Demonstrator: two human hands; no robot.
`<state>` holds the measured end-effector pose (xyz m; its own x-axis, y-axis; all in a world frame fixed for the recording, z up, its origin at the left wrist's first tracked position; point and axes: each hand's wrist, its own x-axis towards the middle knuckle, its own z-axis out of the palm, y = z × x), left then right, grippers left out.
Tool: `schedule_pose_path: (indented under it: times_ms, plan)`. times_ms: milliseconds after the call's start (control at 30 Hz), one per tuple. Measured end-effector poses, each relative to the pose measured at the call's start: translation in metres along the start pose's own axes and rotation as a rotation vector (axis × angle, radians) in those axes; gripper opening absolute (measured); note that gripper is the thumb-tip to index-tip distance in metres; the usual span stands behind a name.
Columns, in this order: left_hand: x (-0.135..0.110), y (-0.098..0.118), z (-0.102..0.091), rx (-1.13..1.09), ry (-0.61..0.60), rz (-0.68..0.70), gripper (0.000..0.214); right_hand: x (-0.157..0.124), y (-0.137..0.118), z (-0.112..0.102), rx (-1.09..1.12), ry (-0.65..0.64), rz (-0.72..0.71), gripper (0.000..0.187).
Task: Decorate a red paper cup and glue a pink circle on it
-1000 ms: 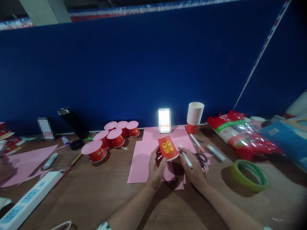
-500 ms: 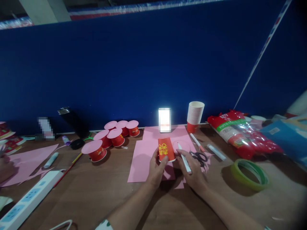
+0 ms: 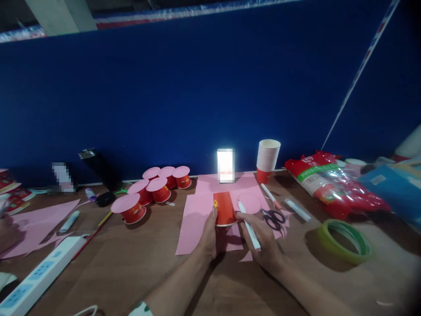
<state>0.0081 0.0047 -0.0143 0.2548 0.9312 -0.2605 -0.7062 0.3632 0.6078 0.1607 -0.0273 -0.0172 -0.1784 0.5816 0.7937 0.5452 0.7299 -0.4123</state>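
My left hand is closed around the left side of a red paper cup, which is turned rim down with a bit of yellow print at its left. Between the fingers of my right hand lies a white marker; the fingers also reach the cup's lower right edge. Beneath both hands are pink paper sheets. A pink paper circle lies just beyond the marker's tip, and black-handled scissors rest to the right of it.
Red cups topped with pink discs stand left of the sheets. Behind are a lit phone and a cup stack. To the right lie a cup package and tape roll. A power strip and another person's hand are left.
The cup has turned in my hands, so its yellow print has shifted left and mostly out of sight. Both hands have come slightly nearer, uncovering more of the pink circle.
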Motion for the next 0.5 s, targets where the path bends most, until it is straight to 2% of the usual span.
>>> schedule_pose_path:
  times_ms: [200, 333, 500]
  plan:
    - [-0.001, 0.003, 0.001, -0.003, 0.112, 0.004, 0.039, 0.012, -0.013, -0.010, -0.003, 0.144, 0.011, 0.032]
    - [-0.007, 0.005, 0.004, 0.076, 0.218, -0.078, 0.037, 0.013, -0.019, -0.014, 0.029, 0.114, -0.003, 0.031]
    - [-0.010, 0.007, 0.010, 0.047, 0.113, -0.022, 0.040, 0.012, -0.027, -0.016, 0.064, 0.084, -0.048, 0.028]
